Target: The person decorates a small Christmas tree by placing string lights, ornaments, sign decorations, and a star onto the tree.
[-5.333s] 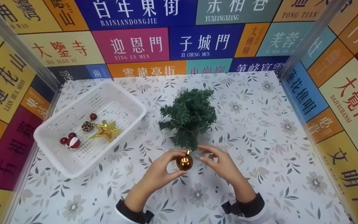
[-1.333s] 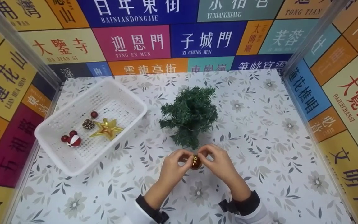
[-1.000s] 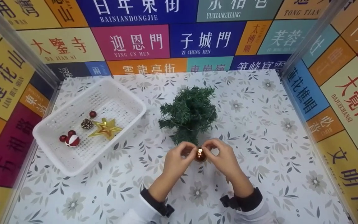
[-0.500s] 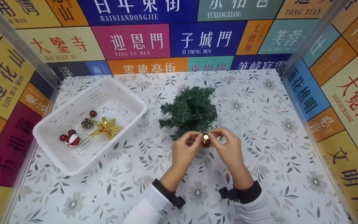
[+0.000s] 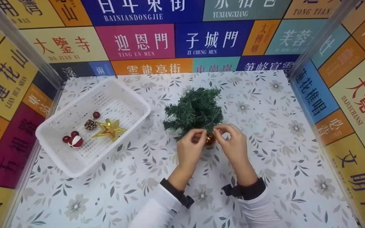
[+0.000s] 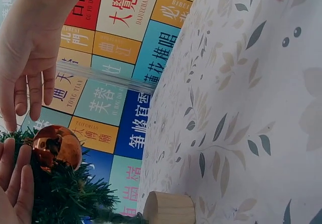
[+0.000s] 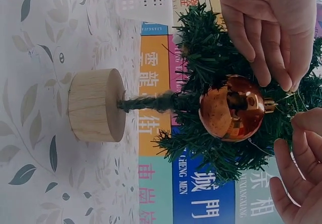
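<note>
A small artificial Christmas tree [image 5: 195, 109] stands upright on a round wooden base [image 7: 98, 105]. At its near lower branches hangs a shiny copper-gold bauble [image 5: 210, 140], with a gold cap and a thin string loop seen in the right wrist view [image 7: 234, 108]. My left hand [image 5: 190, 147] pinches one side of that string between thumb and forefinger. From the other side my right hand [image 5: 234, 144] pinches the string with its thumb and forefinger, the two fingertips a little apart. Against the green needles rests the bauble [image 6: 58, 147] in the left wrist view. The string's far end is hard to make out.
A white perforated basket [image 5: 59, 161] stands left of the tree. Inside lie a gold star [image 5: 109, 129], a pine cone [image 5: 90, 124], a red-and-white ball [image 5: 75, 142] and several small red balls. Sign-covered panels [image 5: 135, 41] enclose the table at back and sides.
Both hands have moved forward with the bauble, from in front of the tree up to its branches. Earliest, the left hand held the bauble alone; now both hands pinch its string, spread apart.
</note>
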### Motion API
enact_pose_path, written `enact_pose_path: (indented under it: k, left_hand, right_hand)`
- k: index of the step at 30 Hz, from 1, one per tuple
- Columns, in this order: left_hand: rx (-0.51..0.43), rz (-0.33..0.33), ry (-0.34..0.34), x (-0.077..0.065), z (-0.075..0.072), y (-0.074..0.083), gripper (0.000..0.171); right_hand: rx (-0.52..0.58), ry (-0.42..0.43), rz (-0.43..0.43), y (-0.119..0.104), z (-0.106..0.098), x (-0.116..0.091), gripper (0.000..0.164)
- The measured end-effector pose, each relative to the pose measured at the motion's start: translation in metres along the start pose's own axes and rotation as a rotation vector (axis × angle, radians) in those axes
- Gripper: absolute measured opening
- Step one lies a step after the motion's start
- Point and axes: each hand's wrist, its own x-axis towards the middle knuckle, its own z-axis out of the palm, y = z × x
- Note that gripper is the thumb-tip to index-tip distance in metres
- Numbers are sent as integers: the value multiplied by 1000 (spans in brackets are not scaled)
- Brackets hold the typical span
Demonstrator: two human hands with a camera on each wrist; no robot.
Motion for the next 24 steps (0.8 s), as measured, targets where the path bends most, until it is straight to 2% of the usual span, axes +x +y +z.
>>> enact_pose_path:
  k: [6,10,17,24]
  left_hand:
    - [205,161,44,2,1,-2,9]
    - [287,236,60,1,1,-4,8]
    - [344,301,66,1,1,-7,8]
    - [367,316,65,1,1,-8,9]
  right_hand:
    - [-64,52,-91,3,3,-1,7]
    - [-122,58,-114,4,5,-4,7]
    - [-164,67,-120,5,7,-9,7]
    - [-154,49,-99,5,8,-13,7]
